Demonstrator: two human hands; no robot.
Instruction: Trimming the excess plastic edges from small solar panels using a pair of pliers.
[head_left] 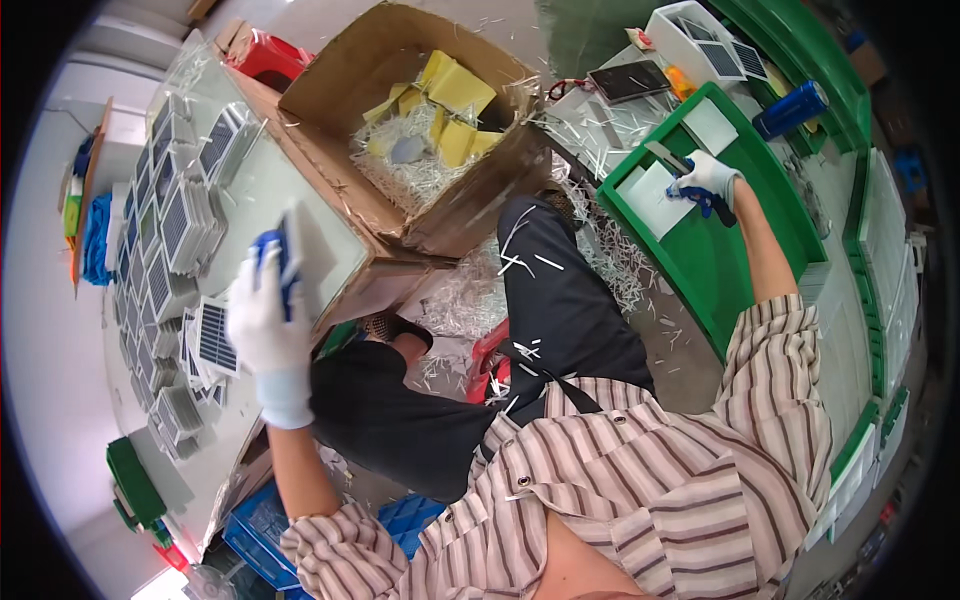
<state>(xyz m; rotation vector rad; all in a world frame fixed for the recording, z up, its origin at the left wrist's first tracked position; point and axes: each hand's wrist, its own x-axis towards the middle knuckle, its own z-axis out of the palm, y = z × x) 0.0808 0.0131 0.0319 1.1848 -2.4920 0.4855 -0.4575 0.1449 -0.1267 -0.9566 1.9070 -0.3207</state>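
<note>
I wear white gloves with blue on the finger and palm side. My left hand point(265, 315) is raised over the left table, its fingers closed on a thin flat panel point(291, 245) seen nearly edge-on and blurred. Just below it lie small dark solar panels point(217, 337) with pale grid lines. On the right, my right hand point(708, 182) is over a green tray point(715, 290), closed round a slim grey metal tool point(664, 157) whose kind I cannot make out. A white square panel point(652, 203) lies in the tray beneath its tip; another white panel point(710, 127) lies farther back.
Stacks of solar panels point(190, 225) cover the left table. Between the work surfaces stands a cardboard box point(345, 180) with yellow pieces and white strips. A white bin point(695, 40), a dark tablet-like slab point(630, 82) and a blue cylinder point(790, 110) are at the back right. White scraps litter the floor.
</note>
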